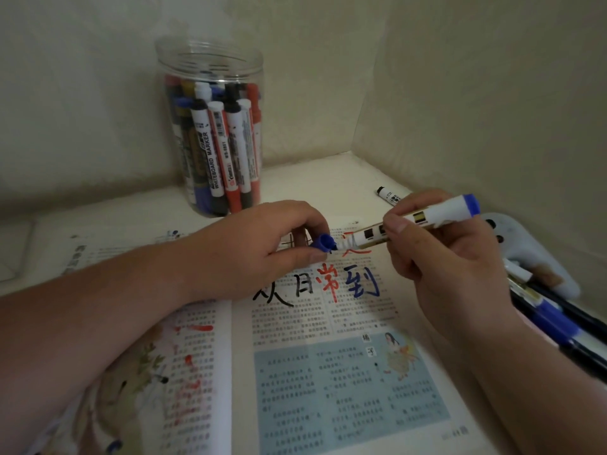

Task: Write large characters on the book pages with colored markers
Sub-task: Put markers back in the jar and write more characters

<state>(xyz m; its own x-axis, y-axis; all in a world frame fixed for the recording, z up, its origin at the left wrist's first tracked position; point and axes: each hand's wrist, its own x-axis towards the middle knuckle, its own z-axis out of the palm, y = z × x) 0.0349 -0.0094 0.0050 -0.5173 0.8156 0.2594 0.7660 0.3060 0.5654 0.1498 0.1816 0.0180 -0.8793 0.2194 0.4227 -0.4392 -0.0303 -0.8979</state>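
Observation:
An open book (328,372) lies on the desk with large black, red and blue characters (328,284) written across the top of its right page. My right hand (450,267) grips a white marker with a blue end (437,216), held level above the page. My left hand (262,254) pinches the blue cap (325,243), which sits at the marker's tip; whether cap and tip are joined or just apart I cannot tell.
A clear plastic jar (213,133) full of whiteboard markers stands at the back, against the wall. One black-capped marker (389,195) lies behind my right hand. Several loose markers (551,313) and a pale curved object (532,254) sit at the right edge.

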